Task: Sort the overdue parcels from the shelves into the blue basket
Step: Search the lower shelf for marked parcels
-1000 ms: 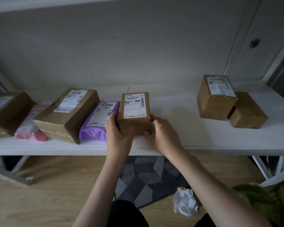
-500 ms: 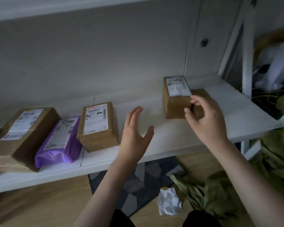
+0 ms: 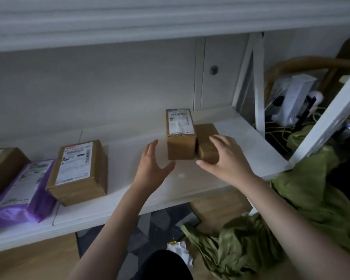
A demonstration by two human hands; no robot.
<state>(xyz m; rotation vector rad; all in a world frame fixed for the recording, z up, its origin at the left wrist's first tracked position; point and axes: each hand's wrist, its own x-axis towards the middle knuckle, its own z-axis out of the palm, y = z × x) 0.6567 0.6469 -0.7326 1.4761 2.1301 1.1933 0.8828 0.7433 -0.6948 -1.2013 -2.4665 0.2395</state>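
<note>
- Head view: a white shelf [image 3: 240, 138] runs from about 8 o'clock up toward 2 o'clock, with parcels set along it.
- A tall labelled box [image 3: 181, 136] stands just above the centre of the frame; its white label faces up and its long axis runs from the shelf's front edge back toward the wall, toward 12 o'clock.
- A low plain brown box [image 3: 207, 142] sits touching the tall box on its 3 o'clock side, its long axis running the same front-to-back way; no label shows on it.
- At 9 o'clock a labelled carton [image 3: 79, 170] lies flat, label up, its long axis tilted slightly toward 1 o'clock.
- At 8 o'clock a purple mailer bag [image 3: 22, 199] lies against that carton's left side, label up; a further brown box [image 3: 2, 168] is cut by the left edge.
- The left hand [image 3: 152, 168] reaches in from 6 o'clock, fingers spread wide and pointing to 12, just left of the tall box and not touching it; it holds nothing.
- The right hand [image 3: 225, 158] comes in from 5 o'clock, palm down, fingers spread over the low box's near end, thumb stretched toward 9 o'clock; whether it grips the box cannot be told.
- Below the shelf at 4 o'clock lies crumpled green cloth [image 3: 271, 229].
</note>
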